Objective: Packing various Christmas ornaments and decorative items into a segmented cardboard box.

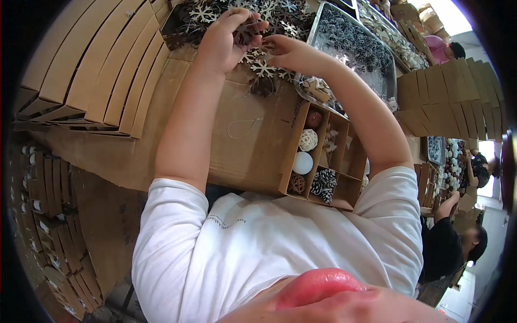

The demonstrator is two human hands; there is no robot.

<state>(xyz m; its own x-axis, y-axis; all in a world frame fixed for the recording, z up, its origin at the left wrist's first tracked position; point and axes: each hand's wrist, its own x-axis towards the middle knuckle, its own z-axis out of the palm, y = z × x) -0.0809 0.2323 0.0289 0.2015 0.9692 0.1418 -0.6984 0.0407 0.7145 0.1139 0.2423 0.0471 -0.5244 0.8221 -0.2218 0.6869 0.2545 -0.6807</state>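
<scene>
At the far side of the cardboard-covered table, my left hand [229, 40] curls its fingers around a dark brown snowflake ornament [246, 35]. Close beside it, my right hand [296, 55] has its fingers bent and apart, with the tips near pale wooden snowflakes [263, 68]; whether they touch a thread is too small to tell. Behind both hands lies a heap of brown and pale snowflakes [285, 24]. A dark brown ornament [262, 86] rests on the cardboard just below, and a loop of thin string [243, 128] lies nearer me.
Below my right forearm sits a divided cardboard box [291, 167] holding balls, a pinecone [324, 184] and small wooden shapes. A metal tray [392, 70] of frosted pinecones stands at the right. Stacked cartons [91, 64] line the left. Other people [449, 245] work at the far right.
</scene>
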